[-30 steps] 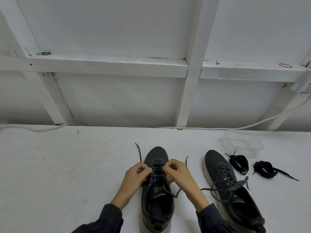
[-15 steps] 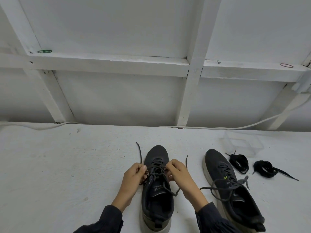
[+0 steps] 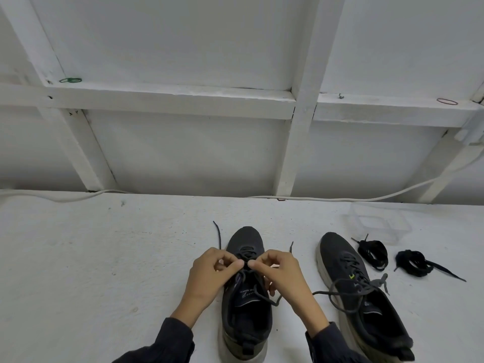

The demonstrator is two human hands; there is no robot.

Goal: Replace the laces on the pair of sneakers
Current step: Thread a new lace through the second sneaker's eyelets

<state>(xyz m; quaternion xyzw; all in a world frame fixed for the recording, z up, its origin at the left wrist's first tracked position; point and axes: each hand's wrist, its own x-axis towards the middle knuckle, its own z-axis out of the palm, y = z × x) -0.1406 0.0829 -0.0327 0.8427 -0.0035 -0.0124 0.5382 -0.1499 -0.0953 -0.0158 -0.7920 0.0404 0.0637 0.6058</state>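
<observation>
Near sneaker (image 3: pixel 246 313) stands on the tabletop (image 3: pixel 104 258), toe away from the person, heel toward them. Left hand (image 3: pixel 209 277) and right hand (image 3: pixel 281 277) flank its lacing. Fingers are curled and both pinch the grey lace (image 3: pixel 262 297) mid-row, thumb tips nearly meeting. The remaining crossings lie toeward along the shoe's long axis, equally near both hands. Judgement: old lace still being unthreaded. Second sneaker (image 3: pixel 361 297) and black lace bundles (image 3: pixel 373 251) lie to the right of it.
</observation>
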